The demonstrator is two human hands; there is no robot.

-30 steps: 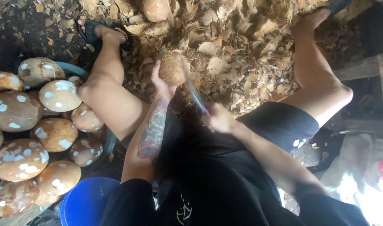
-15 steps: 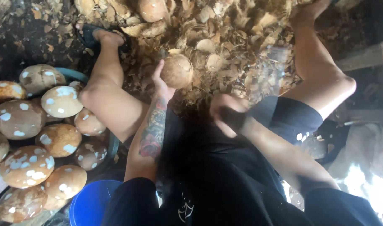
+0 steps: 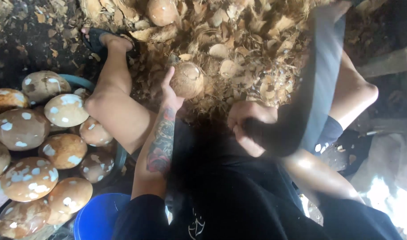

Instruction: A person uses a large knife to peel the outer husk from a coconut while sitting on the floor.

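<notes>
Coconut [image 3: 187, 80] gripped frame centre by left hand [image 3: 171, 92]. Blade [image 3: 321, 84] clenched in right hand [image 3: 248, 126], long axis pointing frame top, blurred.

Dim, shaded scene overall; strongest light enters at lower right, blowing out a white glare patch on the ground [image 3: 390, 204]. The blade [image 3: 321, 75] in the right hand [image 3: 250, 126] is heavily motion-blurred, a grey smear. The dark shirt [image 3: 239, 195] loses all detail in shadow, the coconut pile [image 3: 39, 146] at left is soft but readable, and the edges show wide-angle stretch.
</notes>
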